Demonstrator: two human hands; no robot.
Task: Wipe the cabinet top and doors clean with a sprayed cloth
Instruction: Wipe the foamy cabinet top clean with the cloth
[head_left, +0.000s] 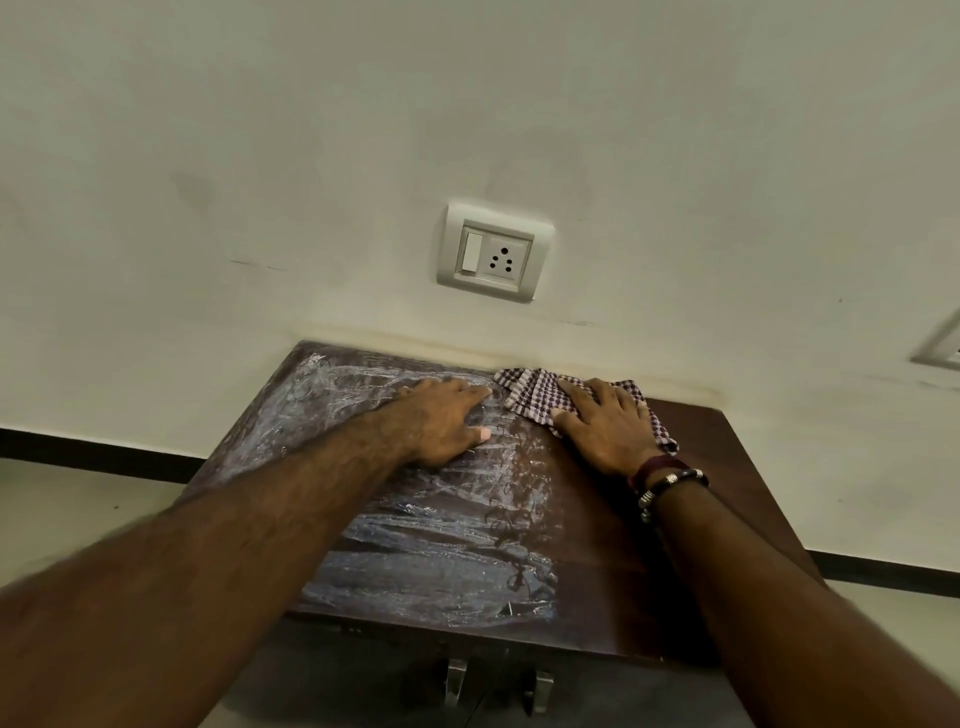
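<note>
Your right hand (605, 423) lies flat, fingers straight, pressing the checked cloth (540, 397) onto the cabinet top (613, 545) at its far edge, at about one o'clock from the top's centre, hard against the wall (467, 104). Your left hand (441, 418) rests just beside it at eleven o'clock, fingers straight and relaxed on the wood, grasping nothing. The left half of the top is streaked with a whitish wet film; the right half is dark and plain. A socket (494, 253) sits on the wall at twelve o'clock. Two metal handles (457, 680) show on the doors (363, 670) at six o'clock. Bracelets (667, 480) circle your right wrist.
</note>
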